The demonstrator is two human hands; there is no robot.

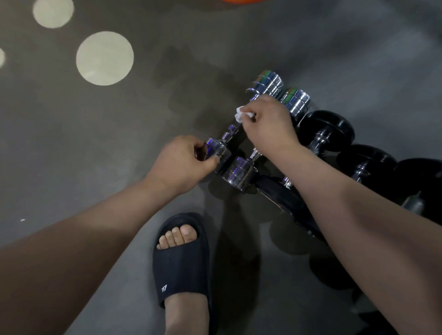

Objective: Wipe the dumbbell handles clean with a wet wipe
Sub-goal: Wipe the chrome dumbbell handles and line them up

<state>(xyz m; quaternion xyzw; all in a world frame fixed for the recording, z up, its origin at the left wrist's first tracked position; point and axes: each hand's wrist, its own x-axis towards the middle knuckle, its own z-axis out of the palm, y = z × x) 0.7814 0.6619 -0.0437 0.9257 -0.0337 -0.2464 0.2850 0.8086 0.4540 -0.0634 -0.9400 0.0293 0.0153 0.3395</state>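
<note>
Two hands mid-frame | left hand (181, 159) grips chrome dumbbell (221, 153) end | right hand (269, 122) pinches wet wipe (240, 114) on its handle

the right hand (267, 122) covers the middle of the first shiny dumbbell (218, 153), so that part of its bar cannot be seen. most of the wet wipe (240, 114) is tucked inside the fingers; only a white corner pokes out. the left hand (181, 162) hides the end of that dumbbell's near weight. the right arm (346, 203) lies across the second shiny dumbbell (239, 172) and the black dumbbells (327, 129), hiding parts of their bars. the last black dumbbell (418, 181) is cut off by the right edge. an orange thing (241, 1) at the far edge of the floor (95, 143) is cut off at the top. the mark on the slipper (181, 263) is too small to read. a white speck (22, 220) near the floor's left edge is too small to tell.
</note>
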